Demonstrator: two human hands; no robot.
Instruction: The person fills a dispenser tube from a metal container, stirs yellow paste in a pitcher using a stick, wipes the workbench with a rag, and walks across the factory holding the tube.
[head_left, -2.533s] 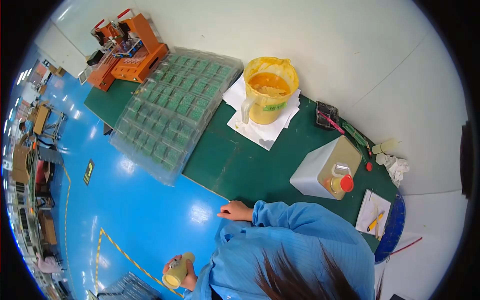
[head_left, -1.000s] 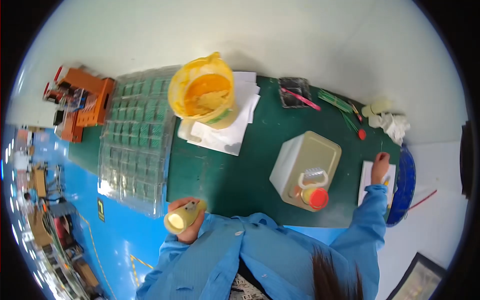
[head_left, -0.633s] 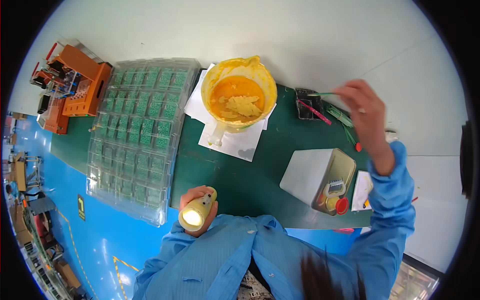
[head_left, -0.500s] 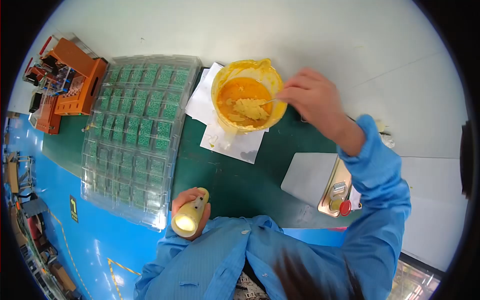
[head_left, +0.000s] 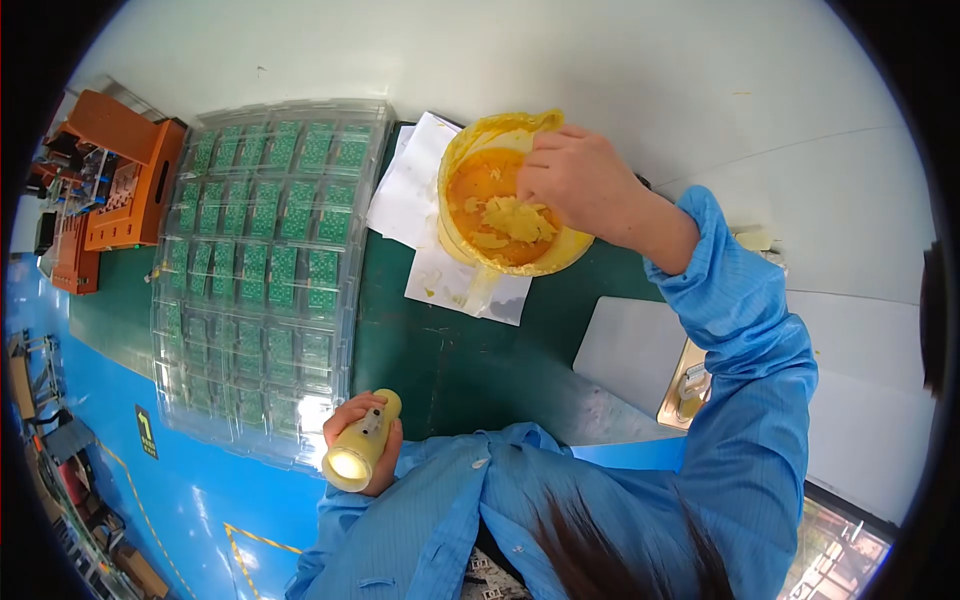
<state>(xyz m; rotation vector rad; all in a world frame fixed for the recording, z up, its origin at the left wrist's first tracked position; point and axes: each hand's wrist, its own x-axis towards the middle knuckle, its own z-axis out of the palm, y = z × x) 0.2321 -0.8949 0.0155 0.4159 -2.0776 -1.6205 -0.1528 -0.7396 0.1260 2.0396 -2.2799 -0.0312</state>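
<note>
My left hand is closed around a pale yellow cylinder, tilted, with a bright, pale round end toward me and dark marks on its side. My right hand is closed above the rim of a yellow-smeared measuring jug. The spoon it grips is mostly hidden by the fingers and the paste. Inside the jug, a lump of thick yellow paste sits over a wetter orange-yellow layer. White paper sheets lie under and beside the jug.
Left of the jug, a clear plastic tray holds several green circuit boards. An orange machine stands beyond it. On the right lie a grey-white sheet and a gold-coloured metal tin, partly behind my sleeve.
My right hand has moved left and lower over the jug, and the spoon's handle is now hidden. The left hand and its cylinder have shifted slightly left and down in view.
</note>
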